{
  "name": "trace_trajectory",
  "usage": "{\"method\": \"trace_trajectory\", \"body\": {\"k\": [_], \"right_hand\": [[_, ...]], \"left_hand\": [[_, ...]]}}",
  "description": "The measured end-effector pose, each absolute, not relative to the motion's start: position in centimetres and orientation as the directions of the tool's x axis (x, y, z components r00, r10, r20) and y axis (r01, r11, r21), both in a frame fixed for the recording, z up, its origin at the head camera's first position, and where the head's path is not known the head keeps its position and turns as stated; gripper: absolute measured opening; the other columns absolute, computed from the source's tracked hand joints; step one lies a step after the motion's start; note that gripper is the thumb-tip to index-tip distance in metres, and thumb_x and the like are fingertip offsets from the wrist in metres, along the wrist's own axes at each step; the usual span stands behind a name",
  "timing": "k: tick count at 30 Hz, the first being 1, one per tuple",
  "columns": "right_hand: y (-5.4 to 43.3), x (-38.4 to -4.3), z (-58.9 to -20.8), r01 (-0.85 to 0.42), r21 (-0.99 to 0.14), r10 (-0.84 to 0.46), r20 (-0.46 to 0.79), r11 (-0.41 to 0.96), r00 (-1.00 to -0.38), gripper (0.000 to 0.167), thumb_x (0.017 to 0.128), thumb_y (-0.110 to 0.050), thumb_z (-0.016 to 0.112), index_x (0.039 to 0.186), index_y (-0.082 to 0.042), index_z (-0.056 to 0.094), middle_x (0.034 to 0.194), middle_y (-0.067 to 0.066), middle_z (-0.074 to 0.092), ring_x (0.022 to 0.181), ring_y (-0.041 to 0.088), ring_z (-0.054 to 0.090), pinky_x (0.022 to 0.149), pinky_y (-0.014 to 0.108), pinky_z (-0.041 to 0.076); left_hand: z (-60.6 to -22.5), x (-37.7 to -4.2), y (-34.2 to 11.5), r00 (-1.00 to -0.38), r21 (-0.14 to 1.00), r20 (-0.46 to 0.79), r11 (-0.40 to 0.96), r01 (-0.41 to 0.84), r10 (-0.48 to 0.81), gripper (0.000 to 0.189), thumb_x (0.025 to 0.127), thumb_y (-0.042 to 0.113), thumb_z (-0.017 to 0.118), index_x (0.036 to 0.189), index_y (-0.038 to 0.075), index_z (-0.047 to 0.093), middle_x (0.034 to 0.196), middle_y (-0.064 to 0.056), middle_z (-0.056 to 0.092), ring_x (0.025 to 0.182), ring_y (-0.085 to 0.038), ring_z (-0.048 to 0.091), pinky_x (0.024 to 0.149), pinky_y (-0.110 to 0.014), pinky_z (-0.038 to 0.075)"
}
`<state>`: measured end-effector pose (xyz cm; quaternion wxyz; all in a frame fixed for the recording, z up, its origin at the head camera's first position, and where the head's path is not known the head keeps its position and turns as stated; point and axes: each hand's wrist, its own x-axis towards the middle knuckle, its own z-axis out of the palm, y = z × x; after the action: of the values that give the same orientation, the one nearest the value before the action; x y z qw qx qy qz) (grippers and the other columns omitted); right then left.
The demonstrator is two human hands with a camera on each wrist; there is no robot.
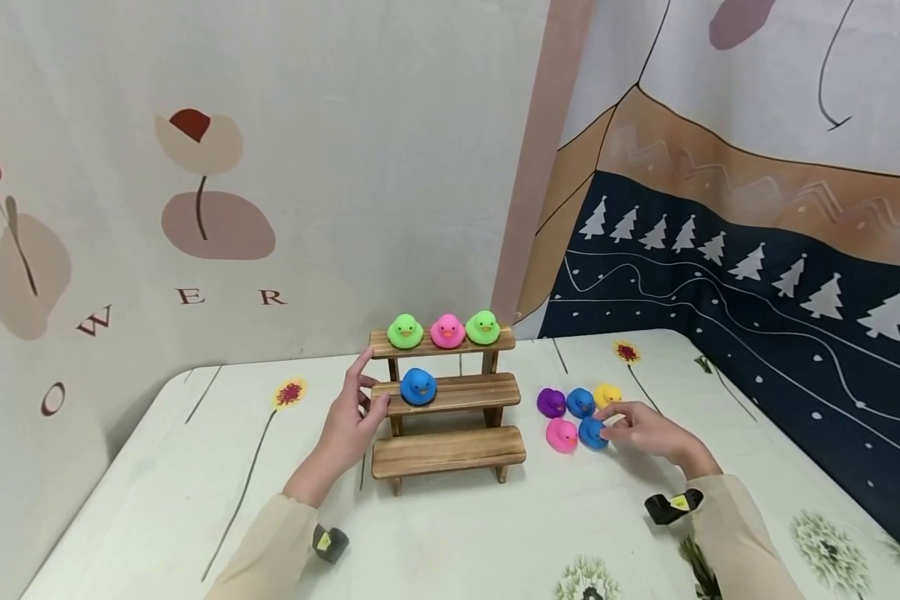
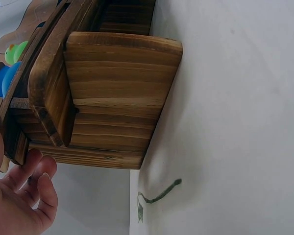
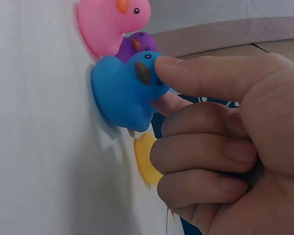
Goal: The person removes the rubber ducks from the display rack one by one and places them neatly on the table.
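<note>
A three-tier wooden display stand stands on the table. My left hand holds its left end, thumb at the middle step and fingers bent by the boards; in the left wrist view the fingertips meet the wood. On the top step sit a green duck, a pink duck and another green duck. One blue duck sits on the middle step. To the right, my right hand pinches another blue rubber duck by its head between thumb and index finger.
Beside the pinched duck are a purple duck, a blue duck, a yellow duck and a pink duck. A patterned white cloth covers the table. Printed curtains hang behind and at the right.
</note>
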<state>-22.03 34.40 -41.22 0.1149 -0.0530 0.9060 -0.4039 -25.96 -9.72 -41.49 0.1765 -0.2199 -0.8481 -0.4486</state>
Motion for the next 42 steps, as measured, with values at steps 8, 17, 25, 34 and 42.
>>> {"method": "trace_trajectory", "body": {"k": [8,17,25,34,42], "right_hand": [[34.2,-22.1,-40.8,-0.017,-0.763,-0.207,-0.154,0.647,-0.966,0.037,0.092,-0.016,0.062,0.122,0.005,0.057,0.064,-0.001,0.036,0.061,0.015,0.036,0.061,0.033,0.03],[33.1,-22.4,-40.3,-0.014,-0.76,-0.156,-0.115,0.65,-0.981,0.033,0.093,-0.015,0.06,0.12,0.003,0.058,0.063,-0.002,0.033,0.059,0.015,0.036,0.056,0.029,0.031],[32.1,-22.0,-39.7,-0.079,-0.795,-0.156,-0.02,0.602,-0.988,0.031,0.094,-0.011,0.057,0.121,0.005,0.056,0.064,-0.001,0.034,0.056,0.013,0.035,0.051,0.026,0.031],[30.2,-22.0,-39.1,-0.148,-0.817,-0.179,0.056,0.558,-0.982,0.028,0.095,-0.009,0.057,0.119,0.006,0.057,0.066,0.0,0.034,0.058,0.013,0.038,0.055,0.026,0.033],[29.5,-21.7,-39.4,-0.138,-0.808,-0.18,0.04,0.573,-0.983,0.025,0.095,-0.007,0.056,0.117,0.005,0.059,0.065,-0.001,0.035,0.058,0.012,0.039,0.054,0.024,0.034]], "left_hand": [[-41.4,-25.9,-9.9,-0.843,0.685,0.495,0.501,0.528,0.211,0.07,0.094,0.01,0.057,0.151,0.021,0.018,0.107,-0.016,0.053,0.07,-0.014,0.047,0.062,-0.025,0.043],[-41.3,-25.7,-10.0,-0.856,0.701,0.473,0.5,0.508,0.206,0.069,0.095,0.011,0.056,0.152,0.021,0.018,0.108,-0.015,0.053,0.071,-0.015,0.047,0.063,-0.026,0.043],[-41.2,-25.7,-9.9,-0.858,0.704,0.469,0.497,0.507,0.211,0.069,0.095,0.011,0.056,0.152,0.021,0.017,0.108,-0.015,0.053,0.072,-0.015,0.047,0.063,-0.026,0.044],[-41.2,-25.8,-10.1,-0.85,0.693,0.484,0.501,0.518,0.21,0.069,0.095,0.01,0.056,0.151,0.02,0.018,0.108,-0.016,0.053,0.07,-0.014,0.046,0.062,-0.024,0.042],[-41.5,-26.0,-9.7,-0.849,0.697,0.485,0.494,0.52,0.21,0.069,0.094,0.01,0.057,0.151,0.021,0.019,0.108,-0.015,0.053,0.07,-0.012,0.046,0.062,-0.024,0.043]]}}
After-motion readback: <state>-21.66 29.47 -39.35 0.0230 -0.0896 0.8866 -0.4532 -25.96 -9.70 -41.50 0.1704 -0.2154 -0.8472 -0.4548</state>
